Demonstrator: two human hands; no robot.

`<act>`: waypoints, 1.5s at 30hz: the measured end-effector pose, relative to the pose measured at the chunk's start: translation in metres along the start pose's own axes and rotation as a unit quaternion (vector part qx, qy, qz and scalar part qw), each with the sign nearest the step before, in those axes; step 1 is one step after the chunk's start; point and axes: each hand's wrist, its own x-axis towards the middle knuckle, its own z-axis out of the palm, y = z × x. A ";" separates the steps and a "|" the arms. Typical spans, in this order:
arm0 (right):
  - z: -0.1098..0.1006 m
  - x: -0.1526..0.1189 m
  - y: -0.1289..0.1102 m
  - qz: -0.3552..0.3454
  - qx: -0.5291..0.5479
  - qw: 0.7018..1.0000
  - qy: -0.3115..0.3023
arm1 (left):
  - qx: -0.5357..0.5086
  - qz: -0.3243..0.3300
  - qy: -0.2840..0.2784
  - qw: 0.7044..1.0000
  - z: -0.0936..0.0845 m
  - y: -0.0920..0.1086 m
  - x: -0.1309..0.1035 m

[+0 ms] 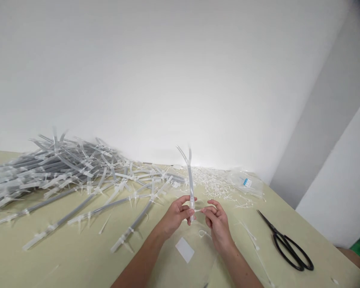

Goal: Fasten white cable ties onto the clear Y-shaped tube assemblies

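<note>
A clear plastic tube [190, 180] stands upright above the table, splitting into two thin branches at its top. Around its lower end my left hand [178, 214] is closed, thumb and fingers pinching it. My right hand [216, 220] is just to the right, its thumb and index finger pinched on a thin white cable tie [198, 211] that reaches to the tube. How far the tie wraps round the tube is too small to make out. A small white card [185, 250] lies on the table below my hands.
A big pile of similar branched tubes [57, 168] fills the left. Behind my hands lie scattered white cable ties [216, 182] and a clear plastic bag [246, 184]. Black-handled scissors [288, 244] lie at right. The table [87, 264] meets a white wall [168, 80].
</note>
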 end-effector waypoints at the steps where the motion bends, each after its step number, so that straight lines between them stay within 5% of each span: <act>1: 0.000 0.001 0.002 0.004 0.004 1.000 0.000 | -0.009 0.001 -0.011 1.000 0.001 0.001 -0.001; 13: -0.001 0.002 0.011 0.025 0.035 0.999 -0.029 | -0.083 -0.005 -0.081 0.993 0.007 0.004 -0.006; 23: -0.002 -0.002 0.001 0.045 -0.009 0.992 -0.121 | -0.074 -0.009 -0.081 0.994 0.006 0.003 -0.005; 45: -0.002 -0.005 -0.003 0.048 -0.058 0.983 -0.166 | -0.061 -0.021 -0.116 0.991 0.000 -0.002 -0.005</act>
